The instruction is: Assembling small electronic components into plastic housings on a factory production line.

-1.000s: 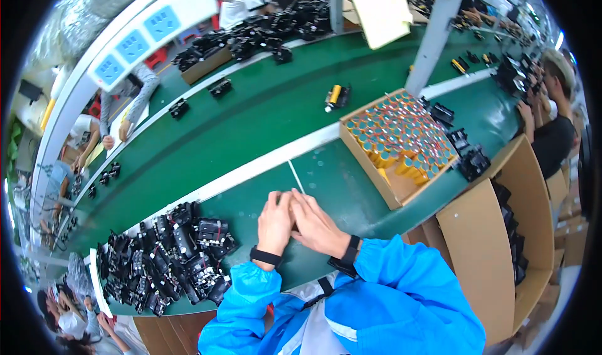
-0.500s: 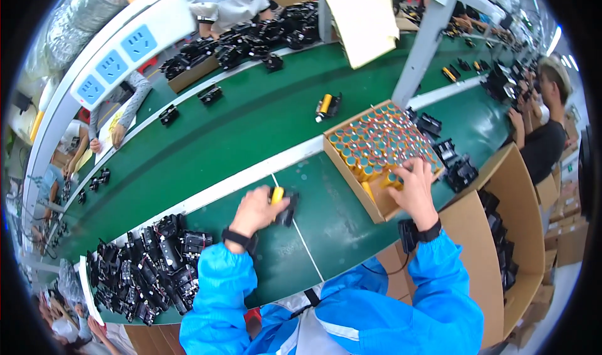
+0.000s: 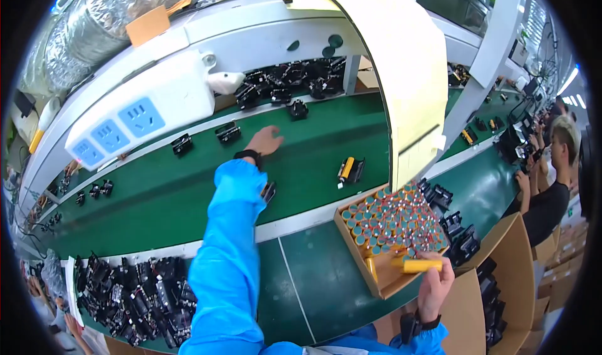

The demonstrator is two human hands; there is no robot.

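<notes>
My left hand [image 3: 266, 140] is stretched far out over the green conveyor belt, fingers apart and nothing in them. Beside its sleeve lies a black plastic housing [image 3: 269, 192], partly hidden by the arm. Another black housing [image 3: 228, 133] sits on the belt to the left of the hand. At the right, my right hand [image 3: 434, 290] pinches a yellow cylindrical battery [image 3: 421, 266] above the near corner of an open cardboard box [image 3: 357, 254]. Many upright batteries with green ends [image 3: 376, 214] and red wires fill that box; its near corner shows bare cardboard.
A heap of black housings [image 3: 138, 298] covers the near left of the bench. A housing with a yellow battery [image 3: 351, 169] lies on the belt. A large carton [image 3: 508, 280] stands at the right. A power strip [image 3: 144, 113] and yellow sheet [image 3: 407, 60] hang above. A co-worker [image 3: 549, 192] is at right.
My left hand has left the black housing with the yellow battery and reached forward over the belt. My right hand has drawn back toward me, lifting a battery from the box. The view has shifted.
</notes>
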